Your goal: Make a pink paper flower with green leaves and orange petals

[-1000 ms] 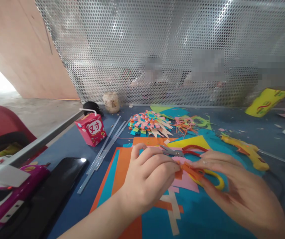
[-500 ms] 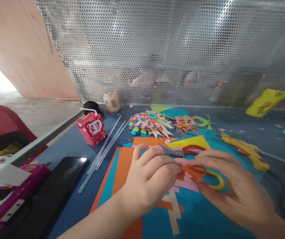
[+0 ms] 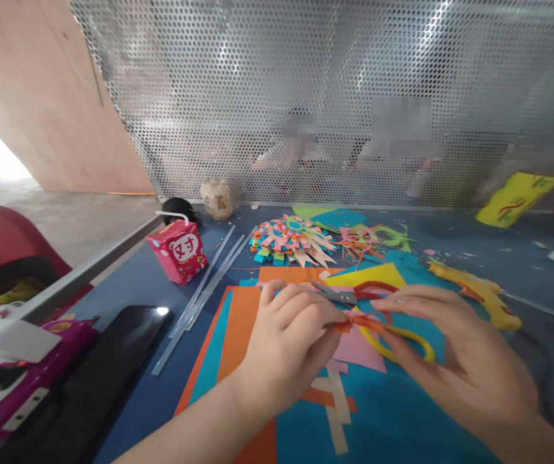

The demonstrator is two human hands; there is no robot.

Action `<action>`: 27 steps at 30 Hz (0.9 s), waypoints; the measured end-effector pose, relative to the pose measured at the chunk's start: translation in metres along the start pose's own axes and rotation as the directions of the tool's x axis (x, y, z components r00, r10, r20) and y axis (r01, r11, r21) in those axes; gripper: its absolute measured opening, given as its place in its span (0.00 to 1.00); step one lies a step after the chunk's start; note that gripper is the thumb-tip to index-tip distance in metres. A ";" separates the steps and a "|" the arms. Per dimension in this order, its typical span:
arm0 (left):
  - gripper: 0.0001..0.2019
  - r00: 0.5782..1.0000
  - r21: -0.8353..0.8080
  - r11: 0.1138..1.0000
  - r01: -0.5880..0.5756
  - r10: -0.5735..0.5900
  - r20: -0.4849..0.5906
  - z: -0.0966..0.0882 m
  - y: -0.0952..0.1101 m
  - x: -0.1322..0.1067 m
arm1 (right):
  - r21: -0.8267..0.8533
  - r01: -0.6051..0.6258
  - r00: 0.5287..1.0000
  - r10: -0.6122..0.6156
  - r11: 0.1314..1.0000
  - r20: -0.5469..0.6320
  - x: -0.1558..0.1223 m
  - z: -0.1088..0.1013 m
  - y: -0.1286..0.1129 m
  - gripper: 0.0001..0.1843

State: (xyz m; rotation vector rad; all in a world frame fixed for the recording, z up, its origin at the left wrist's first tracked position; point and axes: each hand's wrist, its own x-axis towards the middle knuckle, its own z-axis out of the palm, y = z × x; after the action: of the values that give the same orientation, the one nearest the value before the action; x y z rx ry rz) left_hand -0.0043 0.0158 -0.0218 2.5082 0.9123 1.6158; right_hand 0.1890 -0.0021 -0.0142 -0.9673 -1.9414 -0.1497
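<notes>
My left hand (image 3: pixel 293 338) pinches the left end of a small folded orange paper piece (image 3: pixel 364 321). Thumb and fingers of my right hand (image 3: pixel 460 361) close around its right end, so the piece stretches between both hands. Beneath it lie scissors (image 3: pixel 425 351) with a red and yellow handle, their blades pointing left and partly covered by my fingers. A pink paper sheet (image 3: pixel 361 351) rests below the hands on blue paper (image 3: pixel 393 419). Pale and orange paper strips (image 3: pixel 337 412) lie crossed nearer to me.
Behind my hands sits a layered fringed paper flower (image 3: pixel 293 235) beside curly scraps (image 3: pixel 361 241). A yellow glue gun (image 3: pixel 480 293) is on the right. On the left are clear glue sticks (image 3: pixel 209 290), a red drink box (image 3: pixel 180 251) and a black phone (image 3: pixel 97 380). A perforated metal panel (image 3: pixel 257 84) stands behind.
The orange paper has flattened and tilted between my fingers. My right hand has shifted slightly, and its fingertips have drawn closer together on the paper.
</notes>
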 end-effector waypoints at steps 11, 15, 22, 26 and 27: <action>0.06 0.669 -0.481 0.483 0.732 -0.646 0.369 0.014 0.002 0.001 | 0.052 -0.241 0.970 0.242 0.969 -0.018 0.002 0.007 0.000 0.07; 0.07 0.601 -0.489 0.379 0.786 -0.652 0.462 0.015 0.002 0.001 | 0.120 -0.294 0.955 0.296 0.948 0.000 0.002 0.009 0.002 0.04; 0.08 0.591 -0.515 0.335 0.789 -0.641 0.489 0.017 0.002 0.000 | 0.222 -0.359 0.932 0.361 0.907 0.029 0.003 0.013 0.004 0.02; 0.08 0.596 -0.518 0.337 0.787 -0.632 0.495 0.019 -0.001 -0.003 | 0.264 -0.407 0.911 0.411 0.874 0.046 0.004 0.013 0.002 0.03; 0.09 0.598 -0.518 0.339 0.785 -0.631 0.494 0.019 -0.002 -0.003 | 0.279 -0.431 0.899 0.435 0.858 0.050 0.005 0.013 0.002 0.05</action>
State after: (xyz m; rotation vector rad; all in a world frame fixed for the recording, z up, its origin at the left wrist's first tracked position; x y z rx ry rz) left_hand 0.0096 0.0208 -0.0338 1.3499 0.9242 1.0404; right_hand 0.1803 0.0079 -0.0181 -1.1728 -1.6244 0.3729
